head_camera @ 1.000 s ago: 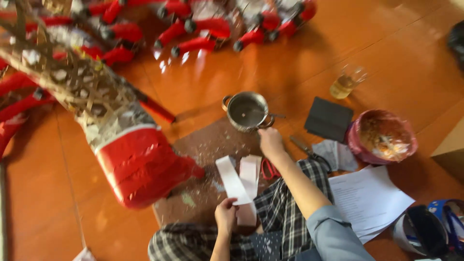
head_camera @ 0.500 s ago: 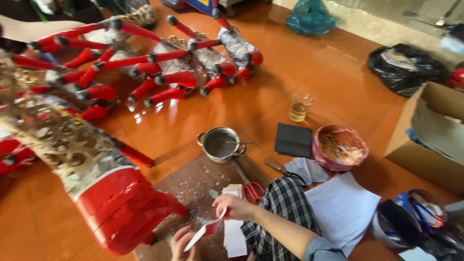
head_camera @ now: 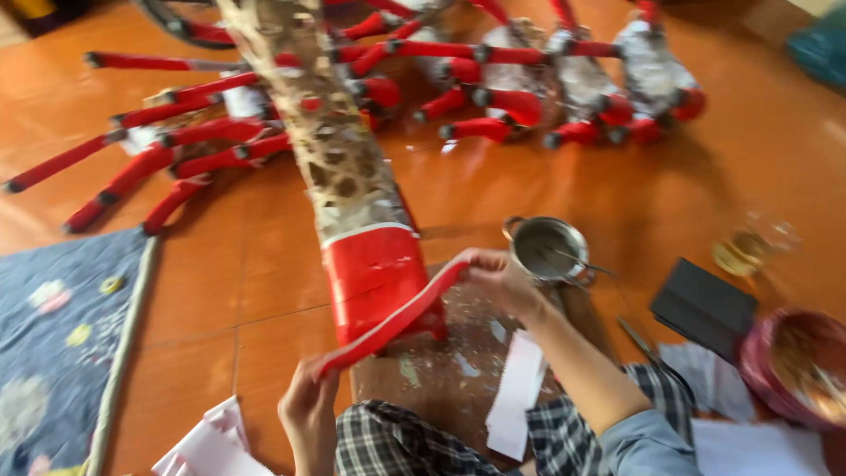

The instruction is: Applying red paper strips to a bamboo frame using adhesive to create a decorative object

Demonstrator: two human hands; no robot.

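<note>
A long red paper strip stretches between my two hands. My left hand pinches its lower end near my knee. My right hand grips its upper end beside the red-wrapped end of a long lattice frame that lies on the orange floor. The strip sags across the front of that red end. A brown board lies under my hands, with a white paper strip on it.
A small metal pot stands just right of my right hand. A black pad, a red bowl and a glass sit at right. Red-tipped frame sticks spread across the back. A blue mat lies at left.
My view has swung left and closer. The strip I hold now shows red and is stretched out between both hands against the frame's red end, instead of hanging white over the board.
</note>
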